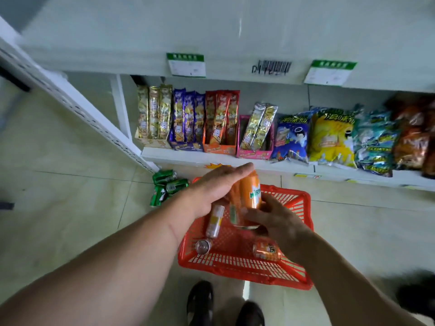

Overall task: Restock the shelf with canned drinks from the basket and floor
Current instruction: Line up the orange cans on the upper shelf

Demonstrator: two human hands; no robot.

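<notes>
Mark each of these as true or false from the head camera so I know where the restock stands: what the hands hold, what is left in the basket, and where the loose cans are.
1. Both hands hold orange drink cans above the red plastic basket. True: the left hand and the right hand both grip them.
2. The basket holds no more cans. False: a slim white-and-yellow can, a silver-topped can and another orange can lie in it.
3. Green cans lie on the tiled floor, left of the basket. True.
4. The green cans stand upright on the shelf. False: they lie tipped on the floor.
5. The lower white shelf carries snack packets. True.
</notes>
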